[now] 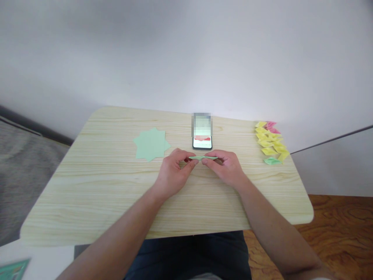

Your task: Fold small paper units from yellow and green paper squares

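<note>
Between my two hands is a narrow folded strip of light green paper (pixel 201 157), held level just in front of the phone. My left hand (pixel 177 169) pinches its left end between thumb and fingers. At the other end, my right hand (pixel 224 165) grips it the same way, with the thumb along the near side. Both thumb tips come close together near the middle of the paper. Parts of the folds are hidden by my fingers.
A stack of green paper squares (pixel 151 144) lies fanned on the left of the wooden table (pixel 101 186). A phone (pixel 202 143) with a lit screen lies beyond my hands. Several folded yellow paper pieces (pixel 269 138), a pink one (pixel 271 126) and a green one (pixel 272 161) sit at right.
</note>
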Motion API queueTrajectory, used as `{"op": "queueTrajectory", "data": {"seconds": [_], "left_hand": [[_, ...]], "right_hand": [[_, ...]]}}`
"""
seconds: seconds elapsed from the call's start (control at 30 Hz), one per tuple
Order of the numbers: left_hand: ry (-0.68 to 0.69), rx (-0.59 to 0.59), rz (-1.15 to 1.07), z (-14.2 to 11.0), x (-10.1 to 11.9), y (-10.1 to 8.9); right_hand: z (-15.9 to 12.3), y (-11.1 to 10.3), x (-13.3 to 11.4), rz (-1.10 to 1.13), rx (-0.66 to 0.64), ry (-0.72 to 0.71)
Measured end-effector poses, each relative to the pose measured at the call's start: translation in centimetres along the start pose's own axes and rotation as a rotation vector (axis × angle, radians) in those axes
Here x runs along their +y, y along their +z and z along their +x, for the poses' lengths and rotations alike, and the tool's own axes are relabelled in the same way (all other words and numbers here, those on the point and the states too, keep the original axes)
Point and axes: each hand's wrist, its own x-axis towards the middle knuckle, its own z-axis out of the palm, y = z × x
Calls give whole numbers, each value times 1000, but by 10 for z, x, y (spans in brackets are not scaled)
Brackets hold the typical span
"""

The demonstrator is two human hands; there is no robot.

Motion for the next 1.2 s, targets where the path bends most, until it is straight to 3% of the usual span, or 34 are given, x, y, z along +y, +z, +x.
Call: {"op": "queueTrajectory", "data": {"seconds": [0.4,0.67,1.0,1.2], "left_hand": [[-22,-56,-20,0,-4,1],[2,-25,-3,0,3,0],[46,-34,63,-1,-5,1],[109,-15,234,0,-4,2]], "right_hand": [[-1,-1,1,-107,-62,2],[-1,-1,2,-87,-72,-44],[-1,-2,4,-22,10,-100],[1,-2,6,-86,28,-99]]}}
